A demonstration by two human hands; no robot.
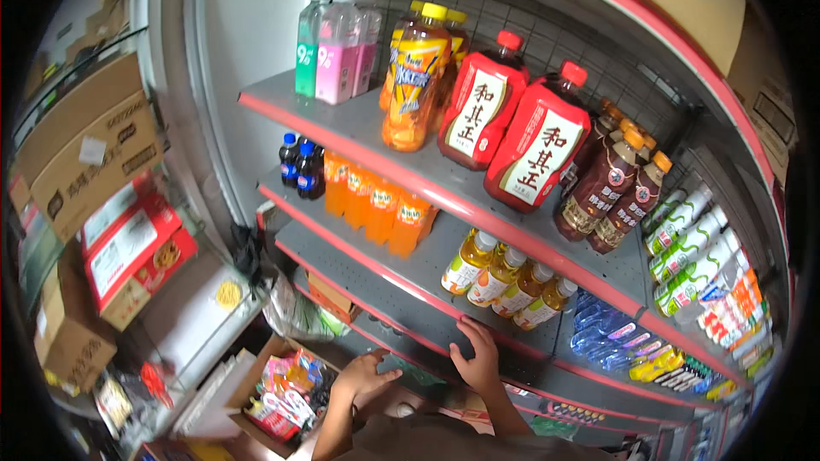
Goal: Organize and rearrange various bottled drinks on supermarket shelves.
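My left hand [366, 377] hangs in front of the lower shelves with its fingers apart and nothing in it. Fingers spread, my right hand [477, 358] is raised near the red front edge of a shelf; whether it touches the edge I cannot tell. Above the right hand stand several yellow drink bottles with white caps [506, 286]. To their left, orange soda bottles [376, 205] sit in a row beside small dark cola bottles [303, 166]. On the shelf above are two large red-labelled bottles [538, 141] and yellow-capped tea bottles [417, 77].
An open cardboard box [286, 393] of colourful packages stands on the floor at lower left. Stacked cartons [94, 154] fill the left side. Green-and-white bottles [688, 243] and blue packs [602, 333] line the shelves at right. Brown bottles [611, 183] with orange caps stand nearby.
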